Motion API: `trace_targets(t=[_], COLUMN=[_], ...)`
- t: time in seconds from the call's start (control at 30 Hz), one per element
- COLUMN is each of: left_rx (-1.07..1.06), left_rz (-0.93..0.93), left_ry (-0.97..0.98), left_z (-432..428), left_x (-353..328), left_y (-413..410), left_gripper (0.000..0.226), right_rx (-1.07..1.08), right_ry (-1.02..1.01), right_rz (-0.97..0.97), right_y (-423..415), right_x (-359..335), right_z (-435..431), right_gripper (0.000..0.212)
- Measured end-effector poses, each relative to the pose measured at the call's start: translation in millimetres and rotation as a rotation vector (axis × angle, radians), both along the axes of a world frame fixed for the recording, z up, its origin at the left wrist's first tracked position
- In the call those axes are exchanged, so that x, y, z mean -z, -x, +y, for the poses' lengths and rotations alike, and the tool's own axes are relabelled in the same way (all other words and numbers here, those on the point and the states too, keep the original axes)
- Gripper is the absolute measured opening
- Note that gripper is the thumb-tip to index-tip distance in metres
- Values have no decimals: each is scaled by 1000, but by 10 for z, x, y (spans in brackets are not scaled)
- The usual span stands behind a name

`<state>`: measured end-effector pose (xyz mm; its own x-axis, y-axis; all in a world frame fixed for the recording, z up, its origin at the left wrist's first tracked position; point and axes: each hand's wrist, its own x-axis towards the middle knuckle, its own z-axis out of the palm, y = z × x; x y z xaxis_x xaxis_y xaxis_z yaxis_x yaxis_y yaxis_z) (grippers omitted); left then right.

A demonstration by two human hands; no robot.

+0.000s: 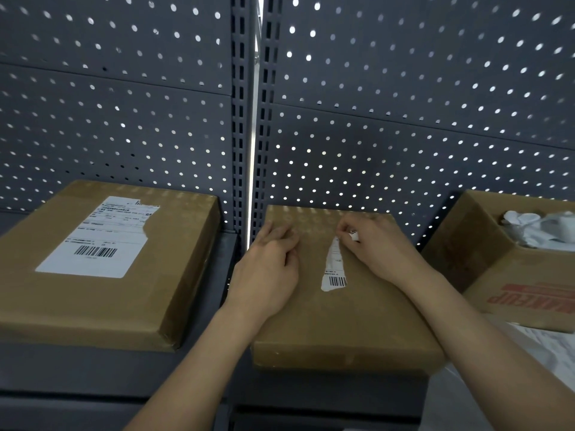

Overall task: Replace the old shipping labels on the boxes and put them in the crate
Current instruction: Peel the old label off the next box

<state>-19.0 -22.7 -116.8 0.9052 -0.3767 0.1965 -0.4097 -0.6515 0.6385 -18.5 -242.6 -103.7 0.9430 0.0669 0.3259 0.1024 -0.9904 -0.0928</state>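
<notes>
Right hand (378,247) has thumb and fingertips pinched tight on the top end of a torn white label strip with a barcode (334,269). The rest of that strip is stuck down the middle of a flat brown cardboard box (342,325). Left hand (269,269) just lies on the left part of the same box top, fingers loosely bent, not gripping anything.

That box sits on a dark grey metal shelf (93,371), front edge toward the camera. To its left, a little apart, is a bigger flat brown cardboard box (161,275) with a large white shipping label (99,241), ripped at its top right corner. On the right there's an open cardboard box with red print (476,253), crumpled white paper (541,228) inside, standing on a white sheet (529,346).

Behind everything is a grey perforated back panel (124,119) with light poking through the holes, split by two slotted uprights (239,119) with a bright gap between them.
</notes>
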Motion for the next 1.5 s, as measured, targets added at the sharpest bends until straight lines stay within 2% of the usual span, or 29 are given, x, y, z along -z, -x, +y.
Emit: trace_targets(t=[0.13,0.33,0.57,0.67,0.73,0.87,1.0,1.27,1.5], left_rx=[1,0,-5,-5,-6,2,3,10,9], left_rz=[-3,-12,-13,-17,-17,-17,-18,-16,-23], left_ry=[-2,13,11,12,12,16,18,38,29], left_z=[-1,-8,-1,-5,-5,-4,-1,1,-3], left_x=[2,15,17,15,14,14,22,36,45], left_y=[0,-5,-2,-5,-3,-2,-9,-20,-28], left_gripper=[44,44,43,43,43,43,43,43,44], right_rx=[31,27,0,-12,-19,-45,-24,-16,-44], right_ry=[123,122,-56,-152,-187,-120,-21,-322,-397], right_rz=[-13,-32,41,76,62,14,-15,58,12], right_y=[-36,8,115,170,175,146,153,334,491], right_x=[61,46,-36,-81,-57,4,-4,-66,-136], right_z=[-4,12,84,99,89,57,81,106,164], right_gripper=[15,13,40,42,33,9,11,13,16])
